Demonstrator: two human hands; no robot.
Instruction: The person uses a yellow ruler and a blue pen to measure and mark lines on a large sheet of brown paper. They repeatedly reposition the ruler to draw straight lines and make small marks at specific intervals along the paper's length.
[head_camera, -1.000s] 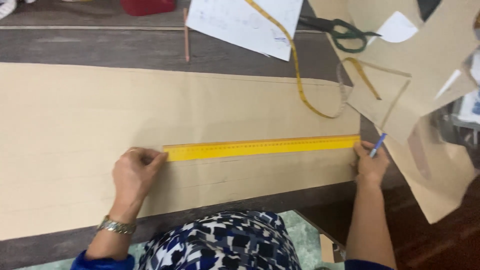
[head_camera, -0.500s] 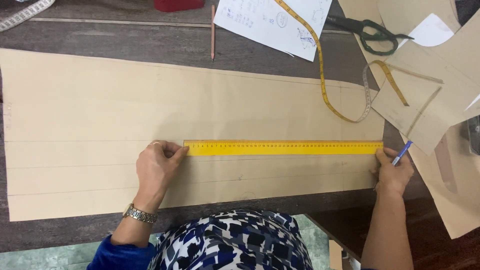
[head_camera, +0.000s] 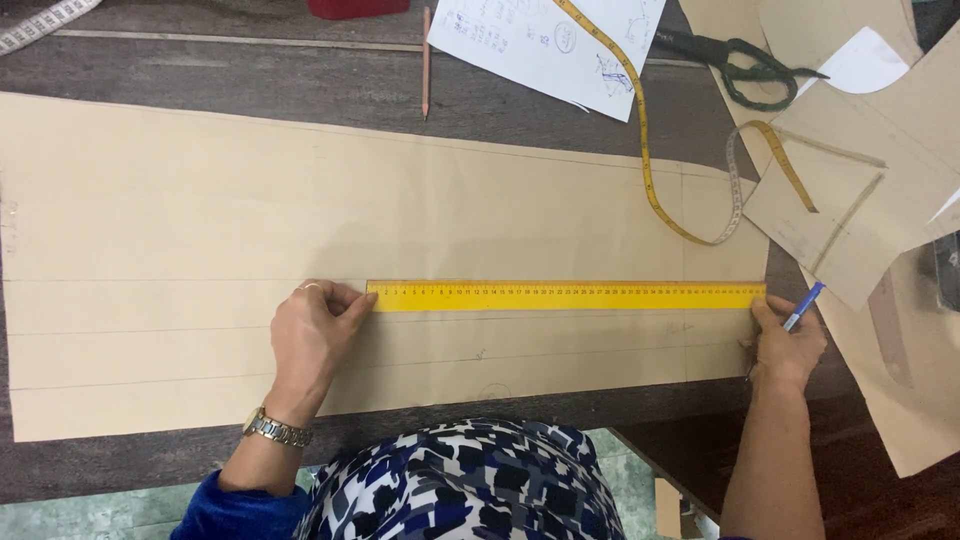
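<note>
At the bottom centre of the frame is a blue, white and black patterned fabric garment (head_camera: 465, 485), with a deep blue sleeve (head_camera: 240, 515) at lower left. The left wrist carries 1 silver-and-gold metal link wristwatch (head_camera: 272, 429), and 1 thin ring (head_camera: 310, 286) sits on a left finger.

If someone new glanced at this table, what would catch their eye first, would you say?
Most likely the yellow ruler lying flat across the long brown paper, the left hand at one end and the right hand, holding a blue pen, at the other. Beyond it, a yellow measuring tape curls beside green-handled scissors.
</note>
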